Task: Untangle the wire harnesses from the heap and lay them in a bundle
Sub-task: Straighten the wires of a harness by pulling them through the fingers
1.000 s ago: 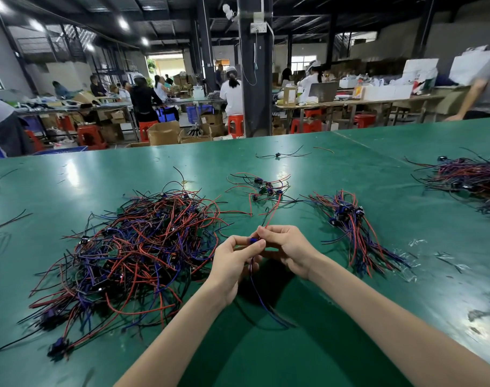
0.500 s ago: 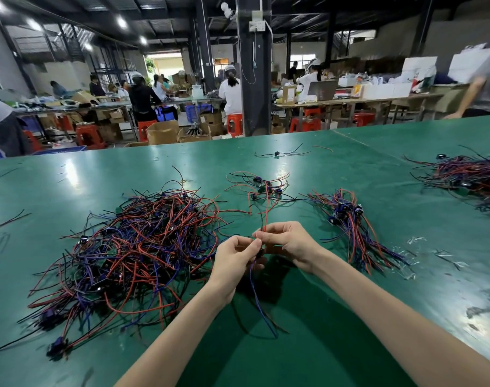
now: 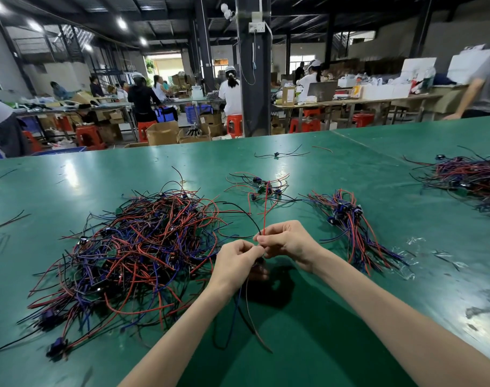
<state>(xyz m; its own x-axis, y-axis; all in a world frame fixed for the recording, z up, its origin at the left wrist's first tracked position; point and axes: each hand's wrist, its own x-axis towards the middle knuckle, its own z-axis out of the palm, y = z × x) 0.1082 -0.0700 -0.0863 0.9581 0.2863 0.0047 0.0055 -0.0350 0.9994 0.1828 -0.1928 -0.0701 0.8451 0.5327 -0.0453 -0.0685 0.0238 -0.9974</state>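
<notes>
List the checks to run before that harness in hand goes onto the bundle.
1. Left hand and right hand both pinch the red, black and blue wire harness: ok.
2. Harness free of the tangled heap of red, blue and black wires: cannot tell; its black wire arcs toward it.
3. Harness tails hang over bare green table: ok.
4. Neat bundle of harnesses right of the hands, connectors together: ok.
</notes>
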